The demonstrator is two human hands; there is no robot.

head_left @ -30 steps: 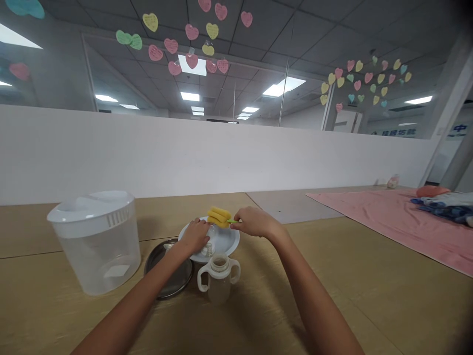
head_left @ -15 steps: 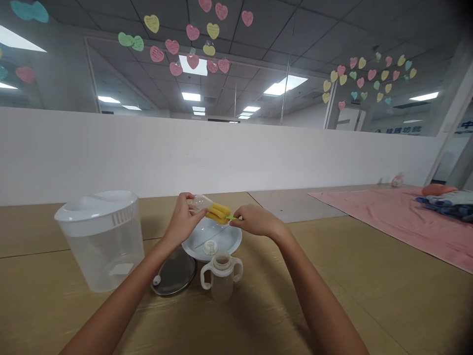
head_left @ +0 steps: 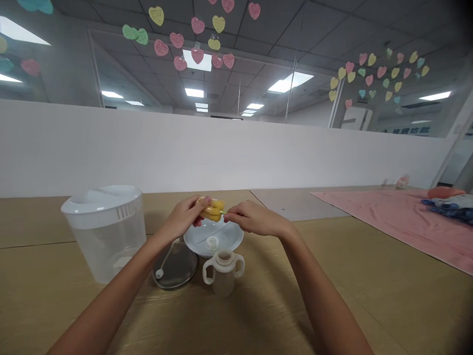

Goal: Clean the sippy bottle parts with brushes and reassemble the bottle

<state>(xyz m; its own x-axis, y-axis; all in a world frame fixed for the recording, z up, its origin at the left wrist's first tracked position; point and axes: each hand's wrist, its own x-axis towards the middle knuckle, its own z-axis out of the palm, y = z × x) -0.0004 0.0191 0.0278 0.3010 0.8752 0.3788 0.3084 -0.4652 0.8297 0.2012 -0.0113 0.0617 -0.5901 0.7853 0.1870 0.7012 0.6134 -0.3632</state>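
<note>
My left hand (head_left: 185, 216) is closed around a small clear cap, held above a white plate (head_left: 231, 239). My right hand (head_left: 251, 220) pinches the green handle of a yellow sponge brush (head_left: 213, 209), whose head is pushed into the cap. On the plate lie a small clear ring part (head_left: 212, 242) and a thin straw. A two-handled baby bottle (head_left: 223, 270) stands open-topped just in front of the plate.
A large translucent plastic container with a white lid (head_left: 105, 230) stands at the left. A round metal tray (head_left: 175, 269) with a small white-tipped tool lies beside the plate. A pink cloth (head_left: 399, 222) covers the far right, with clothes on it. A white partition wall runs behind the wooden table.
My left hand lifted the clear cap from the plate up to the brush. The yellow sponge head has gone into the cap. The view has shifted slightly.
</note>
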